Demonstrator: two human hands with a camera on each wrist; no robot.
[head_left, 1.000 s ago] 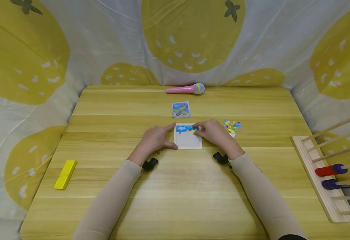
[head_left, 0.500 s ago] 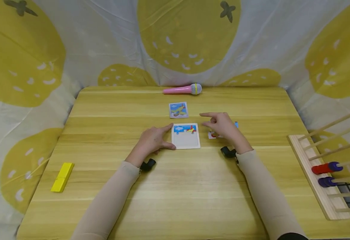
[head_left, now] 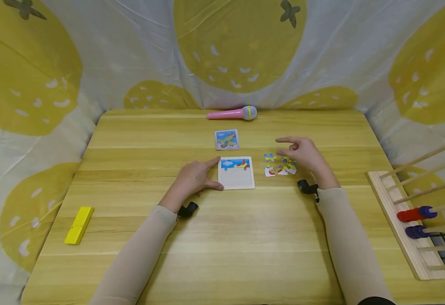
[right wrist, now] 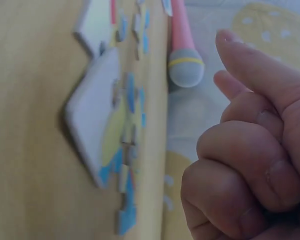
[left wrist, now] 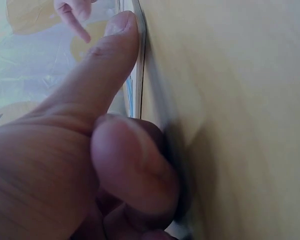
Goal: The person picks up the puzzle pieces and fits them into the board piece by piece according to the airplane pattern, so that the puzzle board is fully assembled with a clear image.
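Note:
A square jigsaw tray point(head_left: 236, 180) lies mid-table in the head view. Its top row shows blue sky, a cloud and a red-yellow tail; its lower part is bare. My left hand point(head_left: 192, 178) rests at the tray's left side, thumb and index finger spread straight against its two left corners. Loose jigsaw pieces point(head_left: 270, 171) lie right of the tray, several partly covered. Over them, apart from the table, my right hand point(head_left: 308, 156) has index finger and thumb stretched out and the other fingers curled in the right wrist view. Nothing is seen between its fingers.
A picture card point(head_left: 227, 140) with a yellow aeroplane lies behind the tray. Farther back is a pink toy microphone point(head_left: 231, 113). A yellow block point(head_left: 79, 225) lies at left, and a wooden peg frame point(head_left: 409, 228) with red and purple beads stands at the right edge.
My right hand has left the tray's top row and moved right, uncovering the red-yellow tail and then some loose pieces. My left hand stays at the tray. The head view has shifted slightly.

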